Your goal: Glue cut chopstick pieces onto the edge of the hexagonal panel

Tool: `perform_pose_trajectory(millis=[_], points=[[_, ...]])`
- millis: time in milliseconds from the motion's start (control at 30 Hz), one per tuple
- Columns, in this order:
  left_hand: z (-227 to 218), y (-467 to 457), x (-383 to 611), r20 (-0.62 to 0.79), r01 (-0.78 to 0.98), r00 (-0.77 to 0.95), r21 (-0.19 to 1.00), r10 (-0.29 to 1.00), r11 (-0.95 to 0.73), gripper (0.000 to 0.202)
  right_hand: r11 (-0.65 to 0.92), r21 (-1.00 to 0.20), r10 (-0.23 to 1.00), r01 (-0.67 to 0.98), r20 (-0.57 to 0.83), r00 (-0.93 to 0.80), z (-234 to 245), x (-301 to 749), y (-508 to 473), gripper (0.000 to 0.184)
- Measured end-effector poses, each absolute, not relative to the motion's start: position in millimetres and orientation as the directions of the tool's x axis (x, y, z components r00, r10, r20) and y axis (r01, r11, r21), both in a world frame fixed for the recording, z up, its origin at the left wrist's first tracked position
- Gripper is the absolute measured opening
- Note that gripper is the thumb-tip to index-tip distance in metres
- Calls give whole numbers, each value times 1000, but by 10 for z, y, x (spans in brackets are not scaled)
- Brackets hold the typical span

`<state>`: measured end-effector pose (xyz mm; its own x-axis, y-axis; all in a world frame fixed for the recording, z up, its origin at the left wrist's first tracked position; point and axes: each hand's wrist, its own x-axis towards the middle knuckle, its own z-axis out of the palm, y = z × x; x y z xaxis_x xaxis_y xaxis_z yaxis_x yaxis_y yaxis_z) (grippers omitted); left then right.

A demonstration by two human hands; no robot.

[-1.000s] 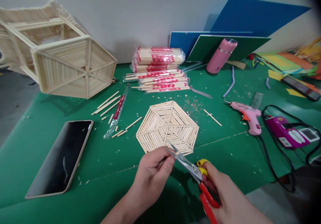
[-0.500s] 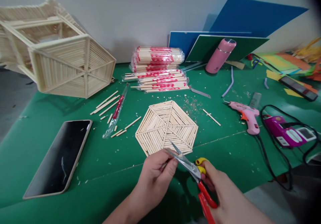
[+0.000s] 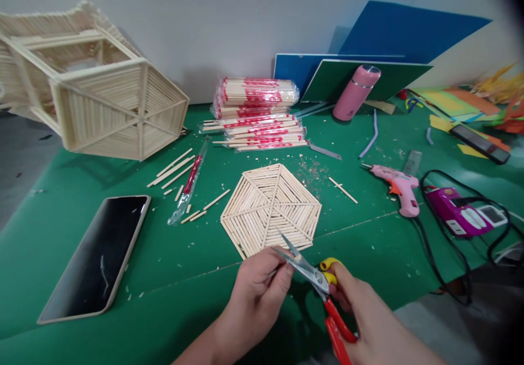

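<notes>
My right hand (image 3: 356, 305) grips a pair of scissors (image 3: 311, 274) with red and yellow handles, its blades parted and pointing up and left. Closed in a pinch, my left hand (image 3: 260, 294) holds a wooden stick (image 3: 297, 257), whose short end shows between the blades. Most of that stick is hidden by the fingers. Just beyond both hands, a seven-sided panel of wooden sticks (image 3: 272, 209) lies flat on the green table (image 3: 176, 305). Cut sticks (image 3: 174, 171) and a red-and-clear wrapper (image 3: 192, 177) lie left of the panel.
A large wooden-stick structure (image 3: 123, 108) stands at back left, above a tablet (image 3: 98, 256). Wrapped chopstick bundles (image 3: 257, 95) lie by the wall. To the right are a pink bottle (image 3: 356, 92), a pink glue gun (image 3: 395, 187), a purple device (image 3: 462, 212) with black cable, and a phone (image 3: 478, 142).
The hands and scissors stay nearly in place, with the stick's end now showing more clearly between the blades. The view has shifted slightly.
</notes>
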<state>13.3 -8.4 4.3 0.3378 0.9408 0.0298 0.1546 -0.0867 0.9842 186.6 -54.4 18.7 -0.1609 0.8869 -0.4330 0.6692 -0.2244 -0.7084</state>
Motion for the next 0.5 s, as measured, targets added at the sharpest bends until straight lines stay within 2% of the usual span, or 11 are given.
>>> perform_pose_trajectory(millis=[300, 400, 500], points=[[58, -93, 126, 36, 179, 303, 979, 952, -94, 17, -235, -723, 864, 649, -461, -200, 264, 1844, -506, 32], [54, -98, 113, 62, 128, 310, 986, 949, -106, 15, -198, -677, 874, 709, -450, -186, 287, 1877, -491, 31], [45, -108, 103, 70, 42, 357, 995, 931, -91, 16, -160, -636, 883, 755, -434, -179, 300, 1928, -475, 39]])
